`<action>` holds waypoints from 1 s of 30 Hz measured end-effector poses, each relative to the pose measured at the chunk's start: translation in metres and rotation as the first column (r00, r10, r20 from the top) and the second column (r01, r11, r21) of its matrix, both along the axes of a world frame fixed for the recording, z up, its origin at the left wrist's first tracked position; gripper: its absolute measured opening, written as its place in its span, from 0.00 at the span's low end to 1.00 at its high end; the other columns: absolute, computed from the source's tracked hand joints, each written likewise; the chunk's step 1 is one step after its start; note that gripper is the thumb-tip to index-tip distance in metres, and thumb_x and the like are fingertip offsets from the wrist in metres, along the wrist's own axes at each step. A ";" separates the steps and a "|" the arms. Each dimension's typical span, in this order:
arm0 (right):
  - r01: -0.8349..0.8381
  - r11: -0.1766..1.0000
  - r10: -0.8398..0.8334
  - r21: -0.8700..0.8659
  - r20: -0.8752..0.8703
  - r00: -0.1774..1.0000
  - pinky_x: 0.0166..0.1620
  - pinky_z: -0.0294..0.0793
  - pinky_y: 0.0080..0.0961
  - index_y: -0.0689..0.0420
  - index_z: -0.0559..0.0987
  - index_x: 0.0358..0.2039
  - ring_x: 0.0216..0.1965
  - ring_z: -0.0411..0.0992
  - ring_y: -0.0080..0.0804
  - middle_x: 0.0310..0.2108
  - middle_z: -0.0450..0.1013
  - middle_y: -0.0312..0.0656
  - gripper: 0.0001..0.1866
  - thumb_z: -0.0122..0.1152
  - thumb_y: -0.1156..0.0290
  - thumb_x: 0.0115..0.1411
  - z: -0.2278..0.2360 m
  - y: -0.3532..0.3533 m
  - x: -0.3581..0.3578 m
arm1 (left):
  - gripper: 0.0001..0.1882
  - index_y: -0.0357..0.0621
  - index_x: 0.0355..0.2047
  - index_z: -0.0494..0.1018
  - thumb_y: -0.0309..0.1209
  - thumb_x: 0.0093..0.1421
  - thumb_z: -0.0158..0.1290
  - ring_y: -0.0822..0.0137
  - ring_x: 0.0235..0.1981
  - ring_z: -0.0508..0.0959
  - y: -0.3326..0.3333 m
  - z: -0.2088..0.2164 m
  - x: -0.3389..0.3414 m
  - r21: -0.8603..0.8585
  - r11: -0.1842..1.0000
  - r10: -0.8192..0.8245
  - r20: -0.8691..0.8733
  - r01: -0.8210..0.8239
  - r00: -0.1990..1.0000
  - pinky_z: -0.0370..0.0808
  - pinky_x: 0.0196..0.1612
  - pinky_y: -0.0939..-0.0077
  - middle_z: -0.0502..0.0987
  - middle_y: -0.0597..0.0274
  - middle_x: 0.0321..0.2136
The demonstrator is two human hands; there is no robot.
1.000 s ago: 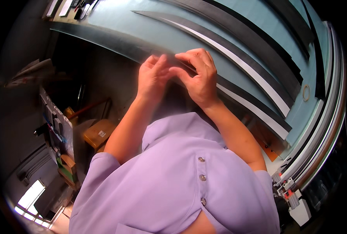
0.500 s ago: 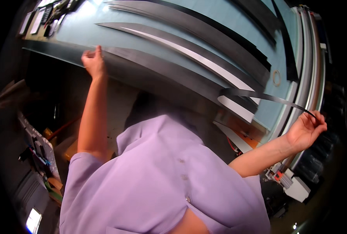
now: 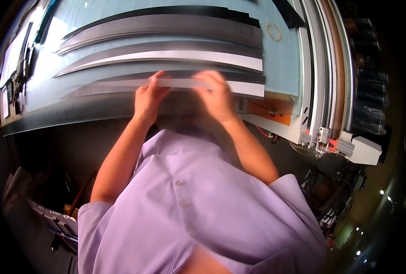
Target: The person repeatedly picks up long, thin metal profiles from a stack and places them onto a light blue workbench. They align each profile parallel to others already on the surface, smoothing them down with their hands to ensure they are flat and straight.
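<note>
Tapered dark-and-white strip (image 3: 251, 87) lying along the near edge of the desk (image 3: 283, 68); the left hand (image 3: 147, 100) and right hand (image 3: 216, 96) meet its middle. Blur hides whether either grip closes. Apparent step: handling the strip; next move presumably calls for a steady two-handed pinch.

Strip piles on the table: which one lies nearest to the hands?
The front strip pile, along the near side of the table; the others lie farther back.

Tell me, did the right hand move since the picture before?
Yes. Against the long rails, the right hand has moved left, away from them, toward the left hand.
</note>
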State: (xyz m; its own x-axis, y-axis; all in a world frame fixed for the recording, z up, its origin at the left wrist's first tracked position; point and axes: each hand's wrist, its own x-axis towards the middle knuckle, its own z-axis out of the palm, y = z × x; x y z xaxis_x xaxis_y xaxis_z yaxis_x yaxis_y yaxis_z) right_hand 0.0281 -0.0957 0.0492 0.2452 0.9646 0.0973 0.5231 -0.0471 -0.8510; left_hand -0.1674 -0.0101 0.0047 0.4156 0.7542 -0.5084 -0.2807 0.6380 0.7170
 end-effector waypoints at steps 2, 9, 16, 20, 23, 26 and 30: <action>0.226 0.973 -0.224 0.039 0.366 0.903 0.50 0.74 0.37 0.60 0.80 0.45 0.48 0.73 0.47 0.46 0.75 0.45 0.20 0.74 0.73 0.50 -0.042 -0.045 0.048 | 0.25 0.36 0.64 0.65 0.42 0.75 0.43 0.62 0.51 0.80 0.001 -0.003 -0.003 -0.067 0.998 -0.021 0.023 0.023 1.000 0.78 0.57 0.69 0.75 0.45 0.56; 0.280 0.955 -0.280 0.096 0.604 0.746 0.48 0.76 0.39 0.59 0.79 0.43 0.47 0.73 0.47 0.45 0.76 0.42 0.27 0.79 0.59 0.47 -0.082 -0.070 0.073 | 0.26 0.33 0.66 0.61 0.39 0.75 0.41 0.59 0.53 0.80 -0.002 0.023 0.001 -0.192 0.981 0.002 0.229 0.043 0.973 0.81 0.55 0.75 0.71 0.43 0.61; 0.286 0.952 -0.271 0.110 0.739 0.617 0.39 0.74 0.36 0.55 0.78 0.34 0.38 0.72 0.39 0.37 0.72 0.36 0.31 0.74 0.40 0.45 -0.085 -0.062 0.068 | 0.26 0.33 0.67 0.60 0.37 0.75 0.42 0.55 0.53 0.80 0.000 0.049 0.008 -0.182 0.983 0.019 0.296 0.037 0.955 0.83 0.51 0.80 0.65 0.46 0.65; 0.291 0.955 -0.230 0.056 0.762 0.606 0.38 0.72 0.37 0.55 0.76 0.32 0.37 0.71 0.40 0.36 0.71 0.38 0.25 0.72 0.46 0.50 -0.080 -0.059 0.069 | 0.28 0.31 0.67 0.59 0.40 0.75 0.40 0.59 0.52 0.80 0.000 0.057 0.011 -0.042 0.988 -0.124 0.359 0.148 0.925 0.79 0.54 0.76 0.66 0.41 0.64; 0.284 0.957 -0.218 0.060 0.793 0.569 0.39 0.72 0.37 0.54 0.75 0.32 0.38 0.71 0.40 0.36 0.71 0.39 0.18 0.70 0.56 0.52 -0.091 -0.059 0.072 | 0.29 0.29 0.62 0.64 0.44 0.74 0.44 0.60 0.48 0.82 -0.005 0.050 0.016 -0.025 0.994 -0.107 0.046 0.108 0.993 0.81 0.48 0.77 0.72 0.40 0.58; 0.284 0.955 -0.244 0.083 0.763 0.598 0.41 0.73 0.37 0.54 0.76 0.36 0.40 0.72 0.39 0.39 0.72 0.38 0.14 0.69 0.66 0.50 -0.098 -0.064 0.074 | 0.28 0.28 0.51 0.74 0.47 0.71 0.50 0.62 0.40 0.84 -0.007 0.044 0.011 -0.124 0.856 -0.494 -0.483 0.501 0.723 0.80 0.41 0.78 0.81 0.43 0.43; 0.294 0.951 -0.261 0.091 0.744 0.615 0.42 0.73 0.36 0.54 0.77 0.39 0.41 0.73 0.37 0.40 0.72 0.36 0.17 0.71 0.68 0.49 -0.098 -0.065 0.075 | 0.18 0.39 0.38 0.80 0.44 0.64 0.59 0.55 0.30 0.82 -0.011 0.029 0.039 0.416 0.392 -0.090 -0.870 0.820 0.484 0.76 0.43 0.64 0.82 0.54 0.26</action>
